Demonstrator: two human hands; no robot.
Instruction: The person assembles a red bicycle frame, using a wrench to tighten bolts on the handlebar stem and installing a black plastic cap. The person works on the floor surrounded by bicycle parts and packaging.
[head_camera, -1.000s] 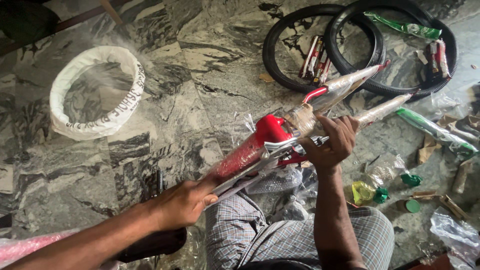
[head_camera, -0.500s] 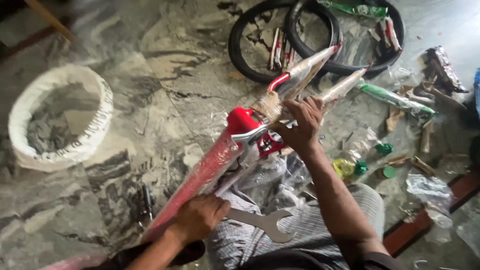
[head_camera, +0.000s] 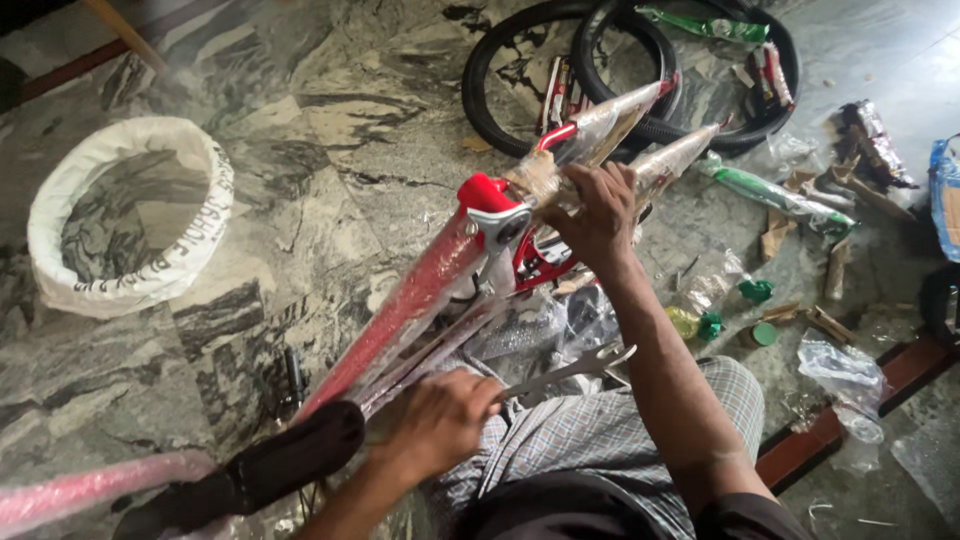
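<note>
The right hand (head_camera: 595, 215) is up on the red bike frame (head_camera: 430, 290). Its fingers (head_camera: 580, 190) are curled tight around the plastic-wrapped tubes, right where they meet the red part of the frame. Just past these fingertips, two wrapped tubes (head_camera: 640, 130) stick out toward the far side of the floor.

The left hand (head_camera: 440, 420) is lower down, close to the person's body. Its fingers are closed around the handle of a flat metal wrench (head_camera: 570, 372). The open end of the wrench points away from the fingers, toward the right arm, and lies just above the checked cloth (head_camera: 600, 430) on the person's lap.

The bike frame is wrapped in clear bubbly plastic. It runs in a long slant from the right fingers down past the left fingers. Just beside the left hand, on the thumb side, is a black seat (head_camera: 290, 460) that sits at the low end of the frame.

Far beyond the right fingers, two black tires (head_camera: 520, 80) lie flat on the marble floor (head_camera: 330, 120). Well off to the left of both hands lies a white wrapped ring (head_camera: 190, 250). To the right of the right arm, small green caps (head_camera: 757, 291) and bits of plastic wrap (head_camera: 830, 360) are spread on the floor.
</note>
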